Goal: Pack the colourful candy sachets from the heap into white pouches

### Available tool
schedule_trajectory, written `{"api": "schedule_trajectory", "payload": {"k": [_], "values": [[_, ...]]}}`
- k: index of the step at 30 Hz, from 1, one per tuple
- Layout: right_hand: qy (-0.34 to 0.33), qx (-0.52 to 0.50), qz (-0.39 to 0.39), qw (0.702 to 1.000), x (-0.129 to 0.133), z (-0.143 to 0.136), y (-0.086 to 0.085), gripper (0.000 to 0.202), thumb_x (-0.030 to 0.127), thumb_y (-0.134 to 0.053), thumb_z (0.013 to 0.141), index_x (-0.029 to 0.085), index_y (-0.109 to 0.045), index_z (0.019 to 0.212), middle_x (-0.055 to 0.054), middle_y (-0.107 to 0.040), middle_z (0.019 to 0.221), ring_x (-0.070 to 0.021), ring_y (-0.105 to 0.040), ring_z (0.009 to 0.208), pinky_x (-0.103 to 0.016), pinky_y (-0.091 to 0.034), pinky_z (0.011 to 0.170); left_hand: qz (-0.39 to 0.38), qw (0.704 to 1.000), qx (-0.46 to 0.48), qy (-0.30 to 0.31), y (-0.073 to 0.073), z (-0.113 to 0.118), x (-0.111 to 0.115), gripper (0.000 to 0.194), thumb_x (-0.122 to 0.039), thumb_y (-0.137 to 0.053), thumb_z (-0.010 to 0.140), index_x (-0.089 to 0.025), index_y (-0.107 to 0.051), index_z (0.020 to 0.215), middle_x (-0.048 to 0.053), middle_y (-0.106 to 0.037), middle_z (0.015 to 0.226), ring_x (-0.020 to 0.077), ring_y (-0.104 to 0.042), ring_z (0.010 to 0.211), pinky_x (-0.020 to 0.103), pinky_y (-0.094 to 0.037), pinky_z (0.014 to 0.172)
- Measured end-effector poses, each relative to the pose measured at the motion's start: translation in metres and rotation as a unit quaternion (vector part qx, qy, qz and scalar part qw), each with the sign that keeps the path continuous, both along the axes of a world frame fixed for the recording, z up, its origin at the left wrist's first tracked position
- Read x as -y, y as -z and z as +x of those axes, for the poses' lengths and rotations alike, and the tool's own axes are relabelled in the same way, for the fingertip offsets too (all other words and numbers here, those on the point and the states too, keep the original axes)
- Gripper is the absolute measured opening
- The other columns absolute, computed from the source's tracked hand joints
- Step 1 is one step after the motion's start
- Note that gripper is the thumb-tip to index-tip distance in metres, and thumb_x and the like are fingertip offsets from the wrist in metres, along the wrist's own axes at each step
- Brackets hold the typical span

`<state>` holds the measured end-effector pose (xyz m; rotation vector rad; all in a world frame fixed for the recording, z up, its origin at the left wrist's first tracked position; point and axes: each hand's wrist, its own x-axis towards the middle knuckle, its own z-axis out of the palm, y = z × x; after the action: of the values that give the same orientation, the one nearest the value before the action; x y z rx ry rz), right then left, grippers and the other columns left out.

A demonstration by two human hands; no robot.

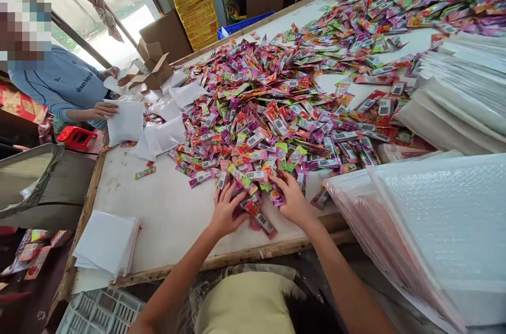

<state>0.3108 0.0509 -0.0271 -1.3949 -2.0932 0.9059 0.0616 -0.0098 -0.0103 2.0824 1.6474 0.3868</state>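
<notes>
Packets (256,173) lie between and under both hands' (253,205) loosely spread, curved fingers.

Clock centring between left hand (226,212) and right hand (293,199). Bare surface (169,226) lying open at 9, giving a low path in from the near edge. White envelopes (103,242) blocking its near corner, toward 8. Packet heap (253,107) filling 11 through 1. Plump white pouches (162,136) crowding 10, another person's hand (106,110) reaching in beyond. Padded mailers (427,218) walling off 3; taller envelope stack (462,97) closing 2.
</notes>
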Motion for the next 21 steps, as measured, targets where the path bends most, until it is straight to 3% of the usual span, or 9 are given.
{"api": "schedule_trajectory", "payload": {"k": [3, 6, 9, 11, 15, 18, 21], "values": [[-0.011, 0.054, -0.006, 0.998, 0.012, -0.010, 0.012, 0.077, 0.021, -0.057, 0.074, 0.023, -0.037, 0.148, -0.015, -0.017, 0.159, -0.0359, -0.021, 0.146, -0.053, -0.030, 0.113, -0.017, 0.999, -0.036, -0.017, 0.019, 0.007, 0.001, 0.063, -0.049, -0.066, 0.079, -0.027, -0.054, 0.136, 0.015, -0.033, 0.155, 0.0363, -0.023, 0.146, 0.058, -0.006, 0.119], [-0.012, 0.120, 0.001, 0.993, -0.016, -0.029, 0.016, 0.078, 0.038, -0.067, 0.074, 0.021, -0.039, 0.146, -0.019, -0.016, 0.160, -0.0424, -0.020, 0.144, -0.059, -0.027, 0.111, -0.018, 0.996, -0.051, -0.067, 0.027, 0.018, -0.042, 0.056, -0.039, -0.067, 0.079, -0.022, -0.057, 0.132, 0.019, -0.039, 0.149, 0.0363, -0.027, 0.144, 0.058, -0.005, 0.119], [0.000, 0.134, 0.012, 0.991, -0.058, -0.042, 0.010, 0.080, 0.039, -0.070, 0.073, 0.019, -0.041, 0.145, -0.022, -0.024, 0.156, -0.0420, -0.030, 0.140, -0.057, -0.031, 0.109, -0.031, 0.994, -0.034, -0.099, 0.017, 0.021, -0.089, 0.049, -0.034, -0.068, 0.077, -0.023, -0.062, 0.125, 0.018, -0.044, 0.145, 0.0362, -0.030, 0.142, 0.058, -0.007, 0.119], [0.003, 0.119, -0.005, 0.993, -0.074, -0.042, 0.003, 0.077, 0.033, -0.070, 0.072, 0.018, -0.043, 0.143, -0.022, -0.028, 0.152, -0.0399, -0.039, 0.135, -0.053, -0.037, 0.105, -0.051, 0.994, -0.006, -0.096, 0.005, 0.018, -0.102, 0.045, -0.033, -0.071, 0.075, -0.025, -0.066, 0.119, 0.015, -0.048, 0.141, 0.0363, -0.036, 0.139, 0.058, -0.010, 0.118], [-0.019, 0.049, -0.022, 0.998, -0.064, -0.024, -0.002, 0.065, 0.022, -0.063, 0.074, 0.019, -0.049, 0.137, -0.018, -0.037, 0.146, -0.0318, -0.042, 0.134, -0.045, -0.040, 0.106, -0.050, 0.989, 0.108, -0.088, -0.015, -0.003, -0.084, 0.030, -0.030, -0.076, 0.070, -0.028, -0.074, 0.100, 0.011, -0.063, 0.125, 0.0355, -0.048, 0.129, 0.058, -0.011, 0.119], [-0.025, 0.017, -0.029, 0.999, -0.040, -0.001, 0.001, 0.053, 0.020, -0.060, 0.074, 0.019, -0.058, 0.127, -0.015, -0.044, 0.142, -0.0295, -0.044, 0.132, -0.042, -0.039, 0.107, -0.002, 0.972, 0.175, -0.159, -0.020, -0.031, -0.060, 0.008, -0.032, -0.073, 0.074, -0.028, -0.073, 0.080, 0.007, -0.069, 0.112, 0.0321, -0.054, 0.121, 0.055, -0.012, 0.120], [0.024, -0.003, -0.067, 0.997, -0.024, 0.014, 0.003, 0.036, 0.023, -0.055, 0.079, 0.018, -0.063, 0.114, -0.013, -0.060, 0.122, -0.0268, -0.058, 0.113, -0.040, -0.046, 0.098, 0.054, 0.957, 0.131, -0.252, -0.017, -0.063, -0.048, 0.012, -0.029, -0.068, 0.078, -0.026, -0.072, 0.088, 0.009, -0.067, 0.115, 0.0300, -0.054, 0.119, 0.049, -0.026, 0.116]]}}
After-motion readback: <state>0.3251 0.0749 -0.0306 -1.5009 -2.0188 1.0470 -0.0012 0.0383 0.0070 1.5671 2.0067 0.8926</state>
